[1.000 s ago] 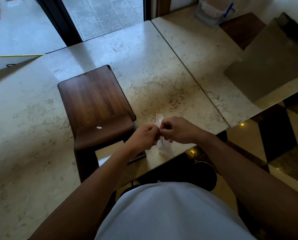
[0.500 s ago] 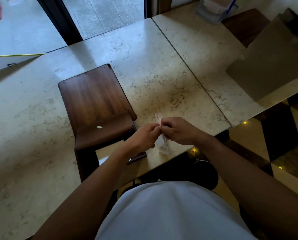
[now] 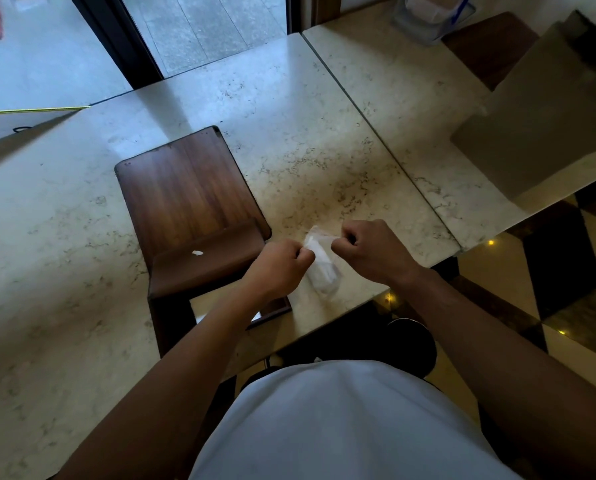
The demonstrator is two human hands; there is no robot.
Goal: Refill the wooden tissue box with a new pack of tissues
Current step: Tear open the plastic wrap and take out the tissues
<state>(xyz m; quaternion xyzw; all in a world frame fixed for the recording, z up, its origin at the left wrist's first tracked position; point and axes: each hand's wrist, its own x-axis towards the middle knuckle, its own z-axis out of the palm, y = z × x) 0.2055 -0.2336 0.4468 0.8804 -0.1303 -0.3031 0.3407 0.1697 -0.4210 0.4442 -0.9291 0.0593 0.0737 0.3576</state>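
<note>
Marble table (image 3: 82, 271); clear plastic container (image 3: 431, 15) far right corner, brown paper bag (image 3: 545, 109) nr it.

Readable text: none could be made out anywhere in view.
Tissue pack (image 3: 320, 268): clear wrapper near 6 o'clock, no print legible.
Wooden tissue box (image 3: 192, 216): plain dark wood at 9 o'clock, no label seen.

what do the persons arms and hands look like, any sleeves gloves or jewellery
Both forearms are bare, with no sleeve reaching into view. The left hand and the right hand wear no gloves, and no watch, bracelet or ring shows on the sides facing the camera. The only clothing visible is a plain white top over the torso, with no markings.
</note>
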